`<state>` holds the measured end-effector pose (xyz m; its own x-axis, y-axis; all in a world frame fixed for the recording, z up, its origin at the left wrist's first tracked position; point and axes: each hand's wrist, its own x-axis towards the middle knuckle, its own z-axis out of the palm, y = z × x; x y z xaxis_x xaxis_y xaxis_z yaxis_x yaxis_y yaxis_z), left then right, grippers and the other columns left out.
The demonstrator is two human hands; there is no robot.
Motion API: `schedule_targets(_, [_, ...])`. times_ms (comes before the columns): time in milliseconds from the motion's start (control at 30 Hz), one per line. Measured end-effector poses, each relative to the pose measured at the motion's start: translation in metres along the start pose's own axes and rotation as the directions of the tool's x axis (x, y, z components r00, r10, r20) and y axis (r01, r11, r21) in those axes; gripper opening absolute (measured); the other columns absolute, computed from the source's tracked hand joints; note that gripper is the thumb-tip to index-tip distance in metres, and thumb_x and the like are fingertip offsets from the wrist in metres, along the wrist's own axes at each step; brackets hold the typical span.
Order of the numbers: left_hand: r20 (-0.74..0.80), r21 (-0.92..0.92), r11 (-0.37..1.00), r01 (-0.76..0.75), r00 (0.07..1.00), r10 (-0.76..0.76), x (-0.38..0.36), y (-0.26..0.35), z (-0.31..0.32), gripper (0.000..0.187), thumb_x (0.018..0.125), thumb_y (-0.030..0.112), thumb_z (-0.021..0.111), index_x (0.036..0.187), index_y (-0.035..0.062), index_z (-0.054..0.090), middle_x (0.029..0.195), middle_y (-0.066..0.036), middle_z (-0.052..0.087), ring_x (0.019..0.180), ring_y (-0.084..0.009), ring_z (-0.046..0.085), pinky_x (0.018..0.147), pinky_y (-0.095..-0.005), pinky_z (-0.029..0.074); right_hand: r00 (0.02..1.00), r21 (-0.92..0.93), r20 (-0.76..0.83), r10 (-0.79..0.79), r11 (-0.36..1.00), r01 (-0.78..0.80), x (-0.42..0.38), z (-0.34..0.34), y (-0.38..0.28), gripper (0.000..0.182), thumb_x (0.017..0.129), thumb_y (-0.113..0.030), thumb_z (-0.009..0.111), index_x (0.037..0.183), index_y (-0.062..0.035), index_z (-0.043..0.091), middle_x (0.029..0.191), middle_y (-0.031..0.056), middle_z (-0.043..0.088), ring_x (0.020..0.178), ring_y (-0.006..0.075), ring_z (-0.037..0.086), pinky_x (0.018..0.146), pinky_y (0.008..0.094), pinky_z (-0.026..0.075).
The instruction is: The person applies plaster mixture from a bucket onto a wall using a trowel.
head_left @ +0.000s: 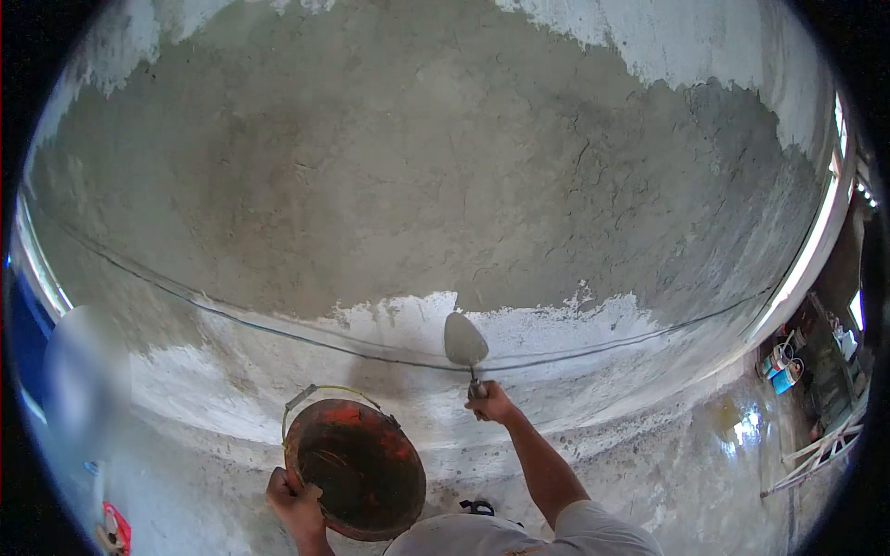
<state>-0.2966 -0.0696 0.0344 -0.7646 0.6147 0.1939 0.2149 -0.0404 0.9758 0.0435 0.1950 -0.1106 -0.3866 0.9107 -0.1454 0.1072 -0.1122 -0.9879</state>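
Observation:
My left hand (297, 504) grips the near left rim of a round bucket (356, 468), dark inside with reddish-orange patches and a raised wire handle. My right hand (491, 404) is closed around the handle of a trowel (464, 340). The trowel's rounded blade points up, in front of the white lower strip of the wall. Above it, wet grey plaster (417, 167) covers most of the wall. A dark cable (334, 347) runs across the wall, passing by the base of the blade.
At the right, blue containers (786, 376) stand by a wooden frame (816, 457) on the floor. A wet patch (747, 424) shines on the floor nearby. A red item (117, 528) lies at the lower left. A blurred area covers part of the left side.

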Motion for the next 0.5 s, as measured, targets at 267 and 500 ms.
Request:
schedule_targets(267, [0.055, -0.079, 0.996, 0.033, 0.998, -0.029, -0.003, -0.002, 0.000, 0.033, 0.050, -0.005, 0.057, 0.064, 0.0104, 0.031, 0.065, 0.005, 0.030, 0.060, -0.0091, 0.030, 0.054, -0.0288, 0.025, 0.969, 0.421, 0.014, -0.247, 0.880, 0.218, 0.004, 0.001, -0.045, 0.020, 0.078, 0.003, 0.071, 0.070, -0.0041, 0.054, 0.052, 0.0062, 0.050, 0.040, 0.0180, 0.049, 0.039, 0.0318, 0.038])
schedule_targets(500, [0.021, -0.028, 0.999, 0.024, 1.000, -0.023, -0.004, -0.009, -0.012, 0.034, 0.050, -0.005, 0.057, 0.063, 0.0103, 0.030, 0.064, 0.005, 0.030, 0.059, -0.0093, 0.030, 0.054, -0.0294, 0.025, 0.982, -0.052, 0.173, -0.079, 0.995, 0.090, 0.045, 0.020, -0.018, 0.023, 0.079, -0.004, 0.074, 0.070, -0.0060, 0.054, 0.055, 0.0035, 0.054, 0.043, 0.0156, 0.051, 0.041, 0.0336, 0.040])
